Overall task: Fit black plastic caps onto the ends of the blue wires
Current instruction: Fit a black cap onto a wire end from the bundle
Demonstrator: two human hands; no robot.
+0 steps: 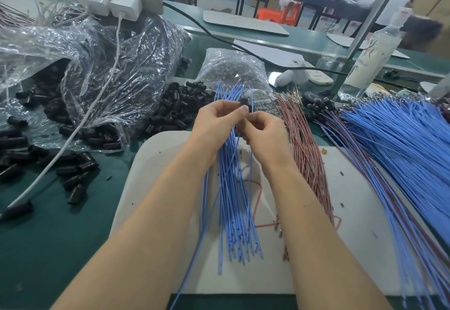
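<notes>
My left hand (214,124) grips a bundle of thin blue wires (229,188) above the white mat (151,163), thumb and finger pinching a small black plastic cap (243,102) at its far end. My right hand (265,134), touching the left, pinches one wire just under this cap.

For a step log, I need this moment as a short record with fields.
left hand: grips the blue bundle, thumb on a cap
right hand: pinches a wire beside the cap
loose caps: heaped left of the hands
blue pile: on the right
brown wires: between bundle and blue pile
mat: white, under the forearms
</notes>
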